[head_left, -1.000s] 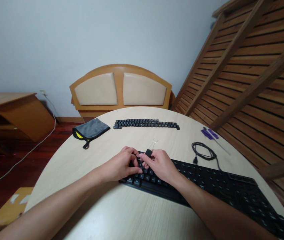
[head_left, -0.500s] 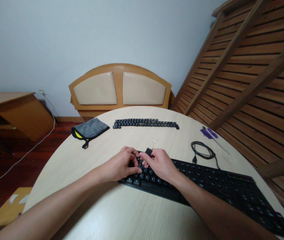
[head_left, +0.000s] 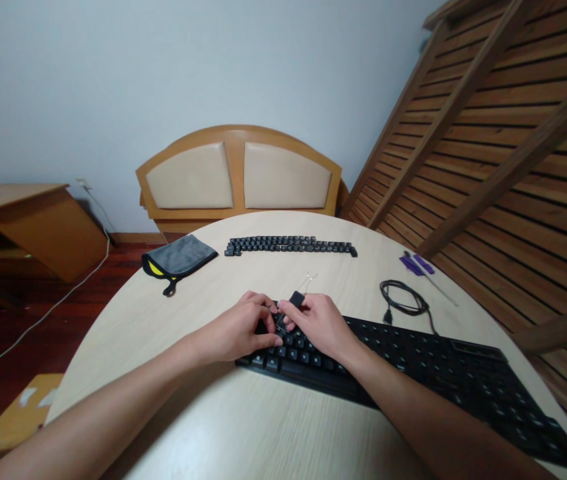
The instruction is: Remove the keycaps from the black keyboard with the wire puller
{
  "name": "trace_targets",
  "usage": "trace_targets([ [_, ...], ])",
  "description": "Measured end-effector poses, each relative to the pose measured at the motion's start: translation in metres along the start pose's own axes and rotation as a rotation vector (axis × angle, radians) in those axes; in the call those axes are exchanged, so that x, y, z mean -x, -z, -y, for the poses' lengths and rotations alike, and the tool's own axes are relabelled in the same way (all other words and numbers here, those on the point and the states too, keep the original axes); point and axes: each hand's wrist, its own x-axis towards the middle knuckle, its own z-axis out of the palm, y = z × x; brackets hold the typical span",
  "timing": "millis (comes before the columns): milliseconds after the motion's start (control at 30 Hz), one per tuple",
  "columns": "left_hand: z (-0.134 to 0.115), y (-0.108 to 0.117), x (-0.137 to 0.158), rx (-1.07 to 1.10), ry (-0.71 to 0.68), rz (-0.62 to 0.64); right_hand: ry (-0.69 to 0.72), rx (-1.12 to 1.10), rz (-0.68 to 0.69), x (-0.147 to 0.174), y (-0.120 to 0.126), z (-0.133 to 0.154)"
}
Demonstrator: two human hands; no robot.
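A black keyboard (head_left: 413, 363) lies slantwise along the near right part of the table, many keycaps on it. My left hand (head_left: 243, 327) is at its left end, curled, with thumb and fingertips resting around the keys there; whether a small piece is between them is hidden. My right hand (head_left: 320, 325) is closed around a keycap puller (head_left: 297, 299), its black handle between thumb and fingers. The puller's wire loops point up and away from the keys. The fingertips of both hands nearly meet over the left keys.
Loose black keycaps (head_left: 288, 245) stand in rows at the back of the round table (head_left: 203, 413). A grey cloth (head_left: 180, 255) with yellow underside is back left. A coiled black cable (head_left: 406, 298) and purple-handled brush-like items (head_left: 417, 265) are right. A wooden slatted frame (head_left: 503, 153) leans beyond.
The view has shifted very slightly. The puller's handle has tilted and risen a little in my right hand; my left hand stays nearly in place.
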Motion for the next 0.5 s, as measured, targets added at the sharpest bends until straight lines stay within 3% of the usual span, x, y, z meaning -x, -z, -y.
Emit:
trace_targets([
  [133, 0.0, 0.005, 0.001, 0.007, -0.011, 0.016, 0.036, 0.121, -0.002, 0.004, 0.0, 0.003],
  [333, -0.001, 0.013, 0.003, 0.033, -0.041, 0.071, 0.056, 0.086, 0.016, 0.005, 0.0, 0.004],
  [500, -0.003, 0.014, 0.002, 0.051, -0.057, 0.08, 0.135, 0.281, 0.036, 0.007, 0.002, 0.011],
])
